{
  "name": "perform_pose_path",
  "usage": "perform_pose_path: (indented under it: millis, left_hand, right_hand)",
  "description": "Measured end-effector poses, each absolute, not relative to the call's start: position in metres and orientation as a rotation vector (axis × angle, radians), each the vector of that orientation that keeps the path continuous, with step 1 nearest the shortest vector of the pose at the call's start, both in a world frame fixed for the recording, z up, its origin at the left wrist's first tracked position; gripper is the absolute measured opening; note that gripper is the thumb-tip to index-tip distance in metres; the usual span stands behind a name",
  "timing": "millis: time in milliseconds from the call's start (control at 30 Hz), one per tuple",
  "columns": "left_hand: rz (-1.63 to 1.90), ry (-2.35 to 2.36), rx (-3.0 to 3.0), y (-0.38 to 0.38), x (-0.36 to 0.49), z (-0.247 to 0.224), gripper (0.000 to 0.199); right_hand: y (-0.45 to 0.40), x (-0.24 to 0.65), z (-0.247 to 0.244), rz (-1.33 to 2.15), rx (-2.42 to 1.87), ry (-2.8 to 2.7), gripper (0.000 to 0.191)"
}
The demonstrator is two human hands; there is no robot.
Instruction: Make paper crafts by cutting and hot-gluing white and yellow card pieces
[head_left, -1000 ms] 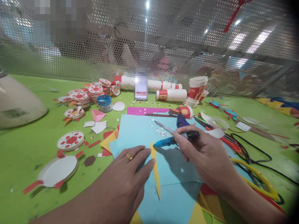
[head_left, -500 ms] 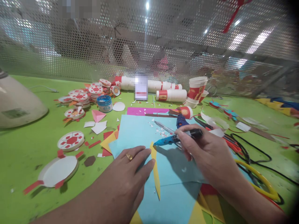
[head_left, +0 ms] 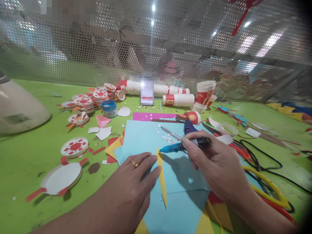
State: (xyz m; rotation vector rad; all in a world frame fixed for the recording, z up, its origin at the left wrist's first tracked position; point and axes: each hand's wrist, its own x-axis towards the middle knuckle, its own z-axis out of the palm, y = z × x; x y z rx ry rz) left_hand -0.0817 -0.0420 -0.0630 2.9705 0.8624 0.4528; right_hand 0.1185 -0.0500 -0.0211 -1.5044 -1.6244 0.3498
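My right hand (head_left: pixel 207 156) is closed around a blue marker (head_left: pixel 173 148) with a black end, its tip at the upper end of a narrow yellow paper strip (head_left: pixel 162 185). The strip tapers to a point and lies on light blue paper (head_left: pixel 141 133). My left hand (head_left: pixel 136 175), with a gold ring, presses the strip's left edge down with its fingertips. A slender greyish pointed tool (head_left: pixel 170 132) runs behind the marker, partly hidden by my right hand; I cannot tell if that hand holds it. A dark blue glue gun (head_left: pixel 188 126) lies just beyond.
Decorated paper discs (head_left: pixel 83 100) and a blue-lidded jar (head_left: pixel 109 108) stand at the left. Paper cups (head_left: pixel 179 99) and a phone (head_left: pixel 147 92) line the back near a perforated screen. At the right lie black cables (head_left: pixel 258 156) and a yellow loop (head_left: pixel 270 191).
The marker tip has shifted very slightly left at the strip's upper end. My left hand stays in the same place on the strip.
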Motion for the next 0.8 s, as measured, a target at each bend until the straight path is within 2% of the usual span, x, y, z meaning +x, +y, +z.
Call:
perform_pose_path:
  millis: [800]
  left_hand:
    - [0.456,0.863,2.945,-0.0412,-0.0824,-0.0633,0.042]
  right_hand:
    - [-0.0466,0.1185,-0.0246,0.355,-1.471,-1.686,0.009]
